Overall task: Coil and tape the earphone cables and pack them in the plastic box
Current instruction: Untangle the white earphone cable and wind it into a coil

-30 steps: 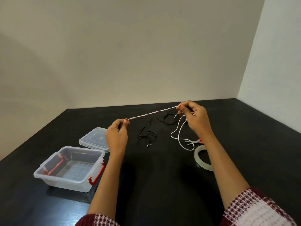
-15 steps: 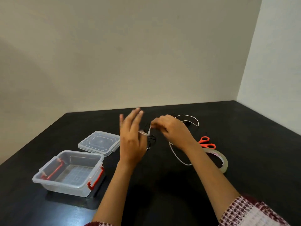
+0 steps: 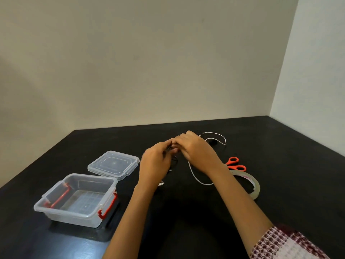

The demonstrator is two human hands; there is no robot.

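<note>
Head view: left hand (image 3: 155, 163) and right hand (image 3: 196, 148) meet, curled fingers (image 3: 168, 145) pinching white earphone cable (image 3: 194, 174) between them. Red print on tape roll (image 3: 256, 186) unreadable.

The plastic box (image 3: 56, 187) stands on the desk (image 3: 280, 156) at 8 o'clock from the left hand (image 3: 155, 165). The lid (image 3: 113, 164) lies just behind the box, at 1 o'clock. At 3 o'clock from the right hand (image 3: 196, 148) lie the scissors (image 3: 235, 164), with the tape roll (image 3: 255, 186) just before them. The earphone cable (image 3: 194, 175) loops behind and before the right hand.
</note>
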